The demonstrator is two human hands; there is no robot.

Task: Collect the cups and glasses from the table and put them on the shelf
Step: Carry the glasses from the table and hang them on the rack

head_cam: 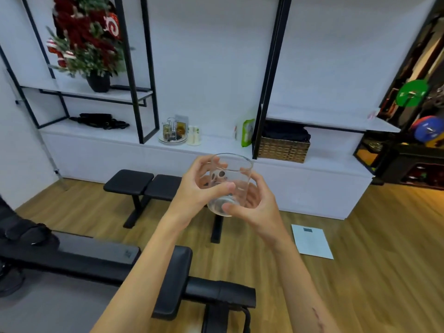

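Note:
A clear drinking glass (pixel 236 171) with a dark printed pattern is held in the air at the middle of the view, tilted slightly. My left hand (pixel 194 191) grips its side, thumb across the front. My right hand (pixel 257 207) cups its base from the right, thumb under the bottom. Beyond it runs a long white shelf (pixel 216 146) along the wall, framed by black metal uprights. On that shelf stands a round tray (pixel 172 140) with glasses in a wire holder, and beside it some small white cups (pixel 194 135).
A black padded bench (pixel 144 183) stands between me and the shelf. Black exercise equipment (pixel 120 263) fills the lower left. A wicker basket (pixel 283 147), a green packet (pixel 247 132) and a potted Christmas tree (pixel 89 44) sit on the shelving. A white paper (pixel 312 241) lies on the wood floor.

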